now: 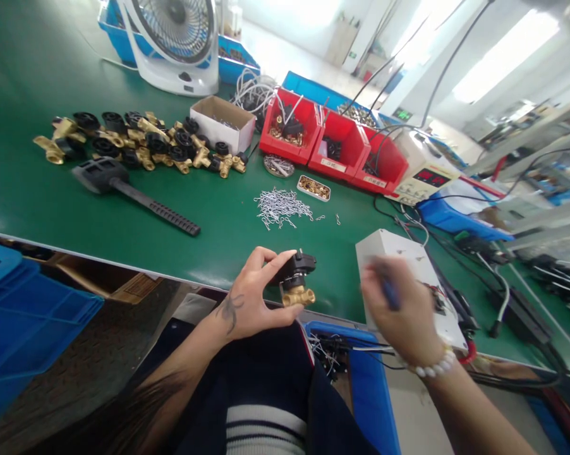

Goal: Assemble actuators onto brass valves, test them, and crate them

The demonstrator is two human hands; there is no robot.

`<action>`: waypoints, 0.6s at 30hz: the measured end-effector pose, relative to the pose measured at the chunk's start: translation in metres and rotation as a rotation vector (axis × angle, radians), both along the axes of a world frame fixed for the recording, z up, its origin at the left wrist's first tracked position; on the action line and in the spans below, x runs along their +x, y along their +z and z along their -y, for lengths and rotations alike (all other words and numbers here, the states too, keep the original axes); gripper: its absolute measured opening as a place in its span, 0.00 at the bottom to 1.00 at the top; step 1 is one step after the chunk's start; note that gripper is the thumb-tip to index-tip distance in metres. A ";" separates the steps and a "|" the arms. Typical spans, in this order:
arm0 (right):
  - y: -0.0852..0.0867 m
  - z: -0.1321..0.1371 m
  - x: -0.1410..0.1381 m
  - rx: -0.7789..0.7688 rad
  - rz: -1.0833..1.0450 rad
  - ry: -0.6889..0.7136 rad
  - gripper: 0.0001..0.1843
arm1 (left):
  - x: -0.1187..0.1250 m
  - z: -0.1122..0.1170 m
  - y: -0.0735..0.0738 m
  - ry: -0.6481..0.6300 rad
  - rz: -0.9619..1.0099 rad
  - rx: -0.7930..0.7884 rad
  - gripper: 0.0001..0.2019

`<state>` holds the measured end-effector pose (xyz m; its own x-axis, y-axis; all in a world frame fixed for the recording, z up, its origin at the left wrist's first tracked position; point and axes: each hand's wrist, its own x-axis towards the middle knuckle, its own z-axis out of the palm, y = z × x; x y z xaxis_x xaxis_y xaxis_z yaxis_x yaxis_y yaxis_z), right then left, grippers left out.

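My left hand [254,291] grips a brass valve [298,296] with a black plastic actuator [298,265] on top, just over the table's front edge. Smeared by motion, my right hand [399,303] is closed around a dark blue handle [390,289] in front of a white box [382,243]; the kind of tool cannot be made out. A pile of small silver spring clips [282,208] lies beyond the valve, with a couple of loose ones at its right. Nearby are a small tray of brass parts [314,188] and a round dish of metal pins [278,165].
Several brass valves with black caps [147,139] and a black mallet [133,196] lie at the left. Behind stand a white fan [185,79], an open carton [223,129], red bins [335,165] and a display unit [420,174]. Cables run along the right. A blue crate [24,328] stands at lower left.
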<state>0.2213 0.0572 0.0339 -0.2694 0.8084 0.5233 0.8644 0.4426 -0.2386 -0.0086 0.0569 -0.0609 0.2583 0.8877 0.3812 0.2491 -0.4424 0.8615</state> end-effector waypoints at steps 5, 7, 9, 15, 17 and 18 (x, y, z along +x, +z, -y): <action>0.004 0.002 0.002 -0.138 0.172 0.045 0.07 | 0.002 0.000 -0.001 0.009 -0.022 0.051 0.37; 0.005 0.003 0.005 0.075 -0.021 -0.104 0.06 | 0.003 -0.001 -0.001 0.024 -0.038 0.075 0.36; 0.003 0.003 0.006 0.085 -0.035 -0.124 0.05 | 0.005 -0.001 -0.001 0.038 -0.051 0.083 0.36; 0.005 0.002 0.005 -0.137 0.273 0.067 0.07 | 0.005 -0.001 -0.001 0.042 -0.047 0.083 0.36; 0.006 0.004 0.004 0.081 0.051 -0.047 0.04 | 0.004 -0.001 0.000 0.032 -0.048 0.083 0.36; 0.005 0.005 0.004 0.162 -0.043 -0.090 0.04 | 0.004 -0.001 0.001 0.030 -0.051 0.083 0.36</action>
<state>0.2252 0.0518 0.0390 -0.1741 0.7326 0.6580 0.8930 0.3991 -0.2080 -0.0043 0.0577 -0.0603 0.2529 0.8612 0.4409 0.3058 -0.5035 0.8080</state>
